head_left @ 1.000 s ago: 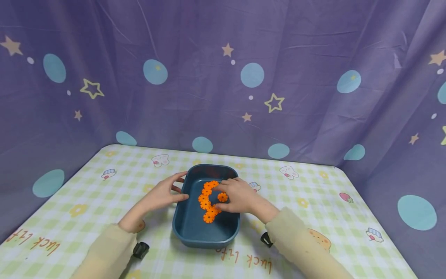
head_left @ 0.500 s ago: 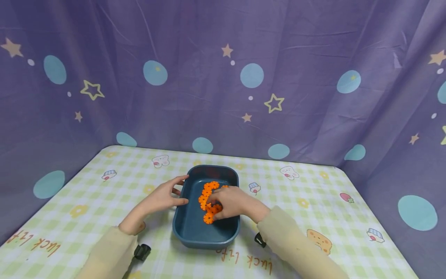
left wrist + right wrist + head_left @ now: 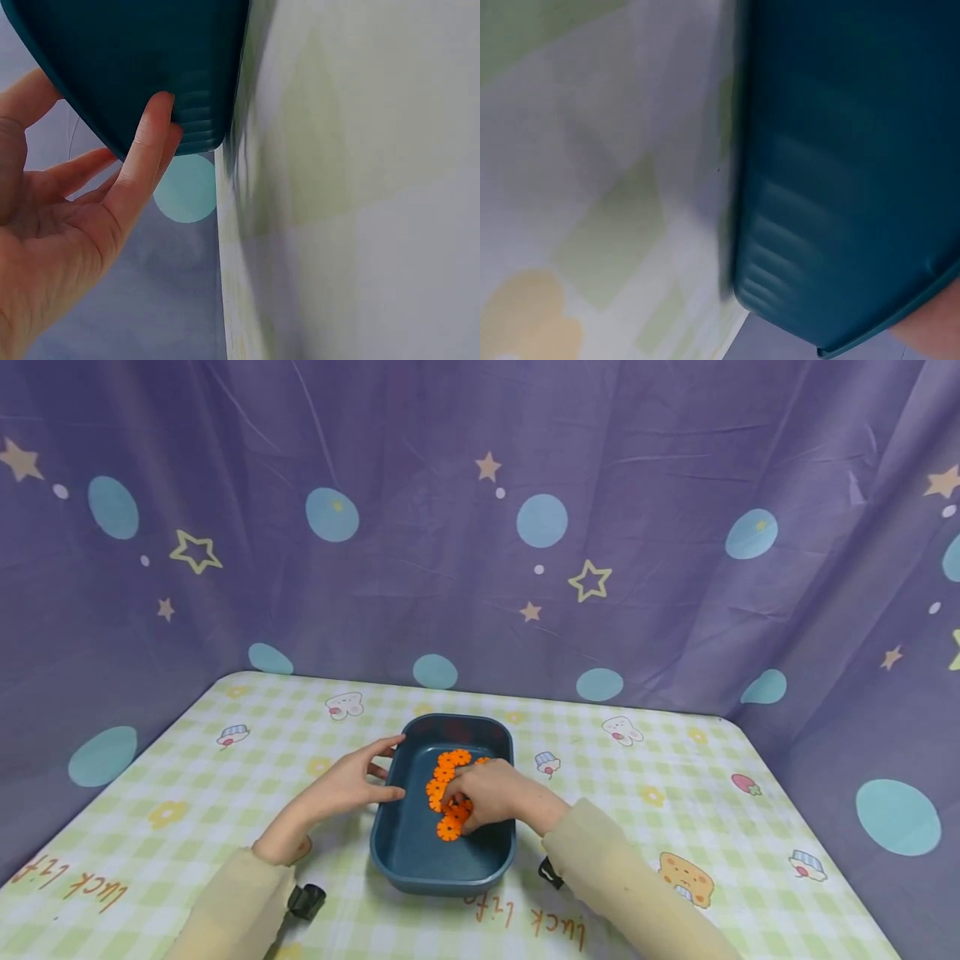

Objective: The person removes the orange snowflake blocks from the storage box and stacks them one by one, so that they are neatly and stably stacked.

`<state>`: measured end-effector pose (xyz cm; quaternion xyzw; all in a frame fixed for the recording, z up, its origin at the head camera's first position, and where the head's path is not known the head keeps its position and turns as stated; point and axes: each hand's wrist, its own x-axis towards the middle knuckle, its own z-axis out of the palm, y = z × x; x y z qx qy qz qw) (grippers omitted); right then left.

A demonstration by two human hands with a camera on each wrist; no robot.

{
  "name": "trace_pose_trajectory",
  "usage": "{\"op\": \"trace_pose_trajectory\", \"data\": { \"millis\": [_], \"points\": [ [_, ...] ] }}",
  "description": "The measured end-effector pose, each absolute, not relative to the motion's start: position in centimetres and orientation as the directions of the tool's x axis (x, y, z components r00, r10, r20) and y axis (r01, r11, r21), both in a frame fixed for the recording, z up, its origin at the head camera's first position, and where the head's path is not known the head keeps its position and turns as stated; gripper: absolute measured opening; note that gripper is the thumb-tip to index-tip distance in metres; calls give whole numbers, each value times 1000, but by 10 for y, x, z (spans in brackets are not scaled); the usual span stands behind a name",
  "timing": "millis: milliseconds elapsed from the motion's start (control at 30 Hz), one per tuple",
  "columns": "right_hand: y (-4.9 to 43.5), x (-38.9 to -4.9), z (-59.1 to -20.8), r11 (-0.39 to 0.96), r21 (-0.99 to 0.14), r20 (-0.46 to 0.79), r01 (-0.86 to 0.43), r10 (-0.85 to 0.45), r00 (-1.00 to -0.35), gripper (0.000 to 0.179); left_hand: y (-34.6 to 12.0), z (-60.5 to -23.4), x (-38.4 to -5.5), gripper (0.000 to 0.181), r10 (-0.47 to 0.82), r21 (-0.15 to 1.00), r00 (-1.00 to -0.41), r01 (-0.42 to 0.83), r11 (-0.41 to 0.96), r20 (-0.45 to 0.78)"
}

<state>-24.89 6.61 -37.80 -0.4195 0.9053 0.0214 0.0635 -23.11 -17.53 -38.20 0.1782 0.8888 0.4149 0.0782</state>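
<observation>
A dark blue-green rectangular plastic box (image 3: 444, 883) sits upright on the table. Inside it lie several orange flower-shaped discs (image 3: 449, 829) with notched edges, bunched in a curved row. My left hand (image 3: 352, 781) holds the left rim with thumb and fingers; in the left wrist view, fingers (image 3: 142, 157) press the box's outer wall (image 3: 112, 45). My right hand (image 3: 491, 793) reaches over the right side, its curled fingers and thumb around discs near the middle; its fingertips are partly hidden. The right wrist view shows mostly the outer box wall (image 3: 832, 187) and a bit of the hand (image 3: 934, 326).
The box stands on a green-and-white checked tablecloth (image 3: 645, 835) with printed cartoon figures. A purple curtain (image 3: 420, 435) with stars and dots hangs behind and beside the table. Black wrist straps (image 3: 306, 902) show below the pale sleeves (image 3: 240, 902).
My right hand has moved left and slightly down within the box, its fingers drawing in around the discs. One disc it uncovered shows beyond it. The left hand stays at the rim.
</observation>
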Motion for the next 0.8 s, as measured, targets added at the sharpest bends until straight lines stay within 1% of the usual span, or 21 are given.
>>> {"op": "trace_pose_trajectory", "data": {
  "millis": [300,533,800],
  "points": [
    [66,-249,-378,624,11,-111,-782,-776,-621,38,-175,-382,-231,78,378,791,-926,229,567,-3],
    [65,-249,-379,625,12,-110,-781,-775,-622,36,-176,-384,-231,80,372,802,-928,201,563,-30],
    [65,-250,-380,632,-3,-115,-775,-770,-628,34,-179,-384,-231,82,420,838,-905,179,516,-65]
  ]
}}
